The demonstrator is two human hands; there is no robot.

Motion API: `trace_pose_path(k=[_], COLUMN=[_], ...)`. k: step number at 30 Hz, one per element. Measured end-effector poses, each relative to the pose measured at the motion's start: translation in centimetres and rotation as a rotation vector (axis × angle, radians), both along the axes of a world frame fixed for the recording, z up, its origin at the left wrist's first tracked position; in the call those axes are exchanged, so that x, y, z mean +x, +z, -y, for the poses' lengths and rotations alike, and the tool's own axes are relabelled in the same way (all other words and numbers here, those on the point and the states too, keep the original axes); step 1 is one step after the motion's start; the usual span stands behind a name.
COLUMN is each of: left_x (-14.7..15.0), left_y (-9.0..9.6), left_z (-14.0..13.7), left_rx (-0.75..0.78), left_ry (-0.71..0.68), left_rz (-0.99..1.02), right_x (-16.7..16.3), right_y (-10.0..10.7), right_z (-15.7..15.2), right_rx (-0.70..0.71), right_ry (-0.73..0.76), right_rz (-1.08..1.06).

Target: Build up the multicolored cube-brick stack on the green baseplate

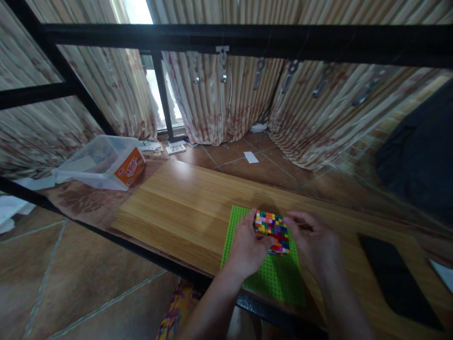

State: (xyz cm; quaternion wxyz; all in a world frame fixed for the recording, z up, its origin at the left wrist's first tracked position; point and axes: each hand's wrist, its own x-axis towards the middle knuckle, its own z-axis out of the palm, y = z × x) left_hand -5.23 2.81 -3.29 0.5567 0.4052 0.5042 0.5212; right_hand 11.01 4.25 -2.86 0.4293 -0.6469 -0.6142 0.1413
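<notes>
A block built of many small coloured toy bricks (272, 226) is above the green studded baseplate (274, 281). My left hand (247, 245) grips the block from its left side, the thumb lying across its near face. At the block's right edge is my right hand (314, 241), with its fingers bent and the thumb and forefinger close together. Whether a small brick sits between those fingertips is too blurred to make out. The baseplate lies on a wooden board (184, 203), partly covered by my left hand and wrist.
A clear plastic bin (95, 165) with an orange label stands at the far left on a patterned cloth (85, 203). On the right of the board lies a dark flat slab (396, 278). A black metal bar (247, 40) with hanging clips crosses ahead, before striped curtains (226, 104).
</notes>
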Motion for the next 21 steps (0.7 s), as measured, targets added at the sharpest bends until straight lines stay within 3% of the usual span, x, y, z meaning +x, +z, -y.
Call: trace_pose_path(k=[5,10,13,21], left_x=[0.0,0.0,-0.1,-0.2], left_y=[0.1,0.1,0.1,-0.5], left_z=[0.0,-0.1,-0.1,-0.3], left_rx=[0.022,0.022,0.019,0.033], left_ry=[-0.032,-0.063,-0.051,-0.039], left_rz=[-0.091,-0.145,-0.136,-0.069], right_x=[-0.3,-0.8,-1.0,-1.3], right_y=[-1.5,-2.7,-2.7,-2.7], right_z=[-0.7,-1.1,-1.1,-1.1], right_rx=[-0.082,-0.233,-0.249,-0.180], right_ry=[0.049,0.017,0.014,0.038], right_rz=[-0.070,-0.362,-0.456,-0.405])
